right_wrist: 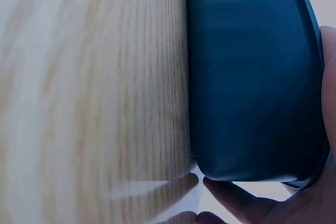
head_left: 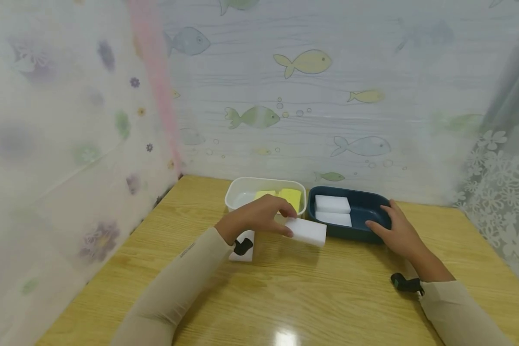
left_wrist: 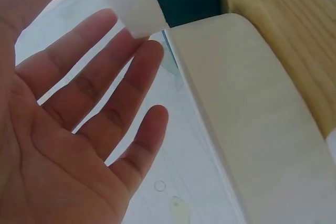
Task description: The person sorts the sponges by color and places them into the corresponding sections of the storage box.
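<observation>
My left hand [head_left: 264, 214] pinches one end of a white sponge block [head_left: 306, 231] between thumb and fingers, above the table in front of the two bins. In the left wrist view the other fingers [left_wrist: 113, 111] are spread, and the block [left_wrist: 131, 3] shows at the top. My right hand [head_left: 400, 233] holds the right end of the dark blue bin [head_left: 350, 234], thumb at the near rim, fingers round the end. Two white sponge blocks [head_left: 332, 204] lie in that bin's left part. The right wrist view shows the bin's side wall [right_wrist: 252, 77] close up.
Left of the blue bin stands a white bin [head_left: 265, 179] with yellow sponges [head_left: 290, 196] in its right part. Another white block [head_left: 241, 255] lies on the wooden table [head_left: 285, 298] below my left wrist, partly covered. A fish-patterned curtain [head_left: 259, 144] hangs behind the bins.
</observation>
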### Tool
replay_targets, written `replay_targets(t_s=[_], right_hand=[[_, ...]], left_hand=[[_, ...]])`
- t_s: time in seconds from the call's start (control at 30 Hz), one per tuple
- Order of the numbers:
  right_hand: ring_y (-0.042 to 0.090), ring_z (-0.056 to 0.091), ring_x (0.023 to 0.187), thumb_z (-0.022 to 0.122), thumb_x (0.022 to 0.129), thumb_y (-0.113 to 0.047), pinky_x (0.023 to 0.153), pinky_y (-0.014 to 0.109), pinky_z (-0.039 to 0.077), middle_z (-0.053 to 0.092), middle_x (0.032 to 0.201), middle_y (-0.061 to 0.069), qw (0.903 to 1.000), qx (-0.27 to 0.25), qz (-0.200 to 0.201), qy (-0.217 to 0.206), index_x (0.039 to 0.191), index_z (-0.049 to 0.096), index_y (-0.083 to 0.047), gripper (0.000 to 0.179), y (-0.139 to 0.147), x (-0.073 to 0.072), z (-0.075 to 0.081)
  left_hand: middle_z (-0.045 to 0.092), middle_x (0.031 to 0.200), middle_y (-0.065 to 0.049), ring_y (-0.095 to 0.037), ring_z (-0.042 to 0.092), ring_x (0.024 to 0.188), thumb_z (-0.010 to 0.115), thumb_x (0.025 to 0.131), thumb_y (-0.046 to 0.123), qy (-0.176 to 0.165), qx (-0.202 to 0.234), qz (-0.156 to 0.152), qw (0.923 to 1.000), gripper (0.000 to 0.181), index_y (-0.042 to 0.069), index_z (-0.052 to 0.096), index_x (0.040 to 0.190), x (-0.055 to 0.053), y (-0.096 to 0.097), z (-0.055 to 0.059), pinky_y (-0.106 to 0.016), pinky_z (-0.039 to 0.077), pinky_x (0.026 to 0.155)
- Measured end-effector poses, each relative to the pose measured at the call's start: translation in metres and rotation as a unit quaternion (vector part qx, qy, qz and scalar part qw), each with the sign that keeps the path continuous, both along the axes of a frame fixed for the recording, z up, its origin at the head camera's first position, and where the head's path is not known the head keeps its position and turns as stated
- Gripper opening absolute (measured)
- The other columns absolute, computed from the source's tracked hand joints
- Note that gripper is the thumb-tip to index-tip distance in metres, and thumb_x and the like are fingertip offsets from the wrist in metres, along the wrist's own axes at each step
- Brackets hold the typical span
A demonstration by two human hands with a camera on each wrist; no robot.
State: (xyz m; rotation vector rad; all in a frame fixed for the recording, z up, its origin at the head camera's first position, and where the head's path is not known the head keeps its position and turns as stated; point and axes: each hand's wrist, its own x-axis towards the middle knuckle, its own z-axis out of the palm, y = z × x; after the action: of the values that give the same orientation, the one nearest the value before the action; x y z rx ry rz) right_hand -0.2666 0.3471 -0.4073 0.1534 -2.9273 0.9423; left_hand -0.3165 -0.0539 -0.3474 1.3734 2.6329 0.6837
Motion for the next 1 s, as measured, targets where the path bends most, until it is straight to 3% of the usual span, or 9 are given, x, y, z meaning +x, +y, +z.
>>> replay_targets(t_s=[0.2, 0.33, 0.67, 1.0], right_hand=[[0.061, 0.002, 0.151, 0.051, 0.105, -0.057, 0.107, 0.082, 0.019, -0.014, 0.169, 0.029, 1.0, -0.003, -0.001, 0.0, 0.162, 0.014, 0.008, 0.094, 0.0, 0.002, 0.001], [0.061, 0.001, 0.151, 0.051, 0.105, -0.057, 0.107, 0.083, 0.019, -0.014, 0.169, 0.029, 1.0, -0.003, -0.001, 0.0, 0.162, 0.014, 0.008, 0.094, 0.002, 0.002, -0.001], [0.061, 0.002, 0.151, 0.051, 0.104, -0.057, 0.107, 0.082, 0.02, -0.014, 0.169, 0.029, 1.0, 0.0, -0.001, 0.003, 0.162, 0.014, 0.007, 0.094, 0.002, 0.0, -0.002], [0.06, 0.002, 0.152, 0.053, 0.104, -0.058, 0.108, 0.082, 0.019, -0.013, 0.17, 0.029, 1.0, -0.004, 0.0, 0.004, 0.162, 0.015, 0.007, 0.095, 0.001, -0.001, -0.002]], left_hand=[[0.071, 0.116, 0.009, -0.009, 0.065, 0.111, 0.087, 0.084, 0.042, 0.009, 0.007, 0.005, 0.9999, 0.047, 0.016, 0.073, 0.12, -0.007, 0.011, 0.006, -0.031, 0.053, 0.101], [0.07, 0.113, 0.011, -0.012, 0.066, 0.111, 0.086, 0.084, 0.047, 0.024, 0.01, 0.004, 0.9997, 0.046, 0.018, 0.074, 0.117, -0.01, 0.017, 0.008, -0.026, 0.052, 0.098], [0.07, 0.108, 0.009, -0.015, 0.065, 0.106, 0.083, 0.084, 0.053, 0.083, 0.006, 0.015, 0.9964, 0.046, 0.018, 0.076, 0.114, -0.018, 0.038, 0.014, -0.026, 0.052, 0.094], [0.071, 0.113, 0.008, -0.017, 0.066, 0.109, 0.08, 0.086, 0.057, 0.103, -0.017, 0.032, 0.9941, 0.047, 0.02, 0.076, 0.115, -0.03, 0.06, 0.014, -0.028, 0.051, 0.095]])
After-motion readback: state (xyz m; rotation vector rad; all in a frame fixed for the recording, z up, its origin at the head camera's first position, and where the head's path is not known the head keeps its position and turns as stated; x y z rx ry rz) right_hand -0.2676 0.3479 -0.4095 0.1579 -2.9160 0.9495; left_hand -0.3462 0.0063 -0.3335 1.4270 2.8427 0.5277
